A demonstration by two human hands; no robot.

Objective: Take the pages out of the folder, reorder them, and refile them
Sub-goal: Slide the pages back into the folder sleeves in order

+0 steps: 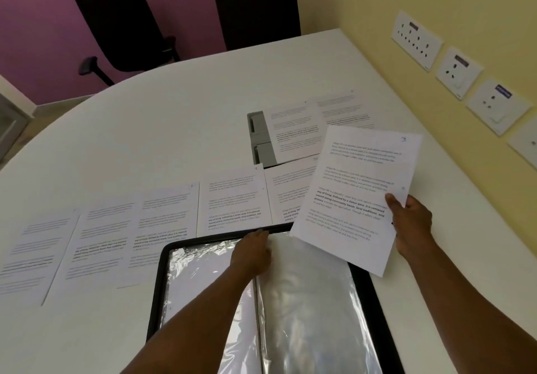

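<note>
Folder (366,292) lies open on the table (145,129); left hand (254,253) pinches a plastic sleeve (308,286) at its top edge, right hand (412,222) grips page 3 (354,193) above it.

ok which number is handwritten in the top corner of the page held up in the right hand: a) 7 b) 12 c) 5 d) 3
d: the page pinched at its edge by the right hand has a handwritten 3 in its top right corner.
</note>
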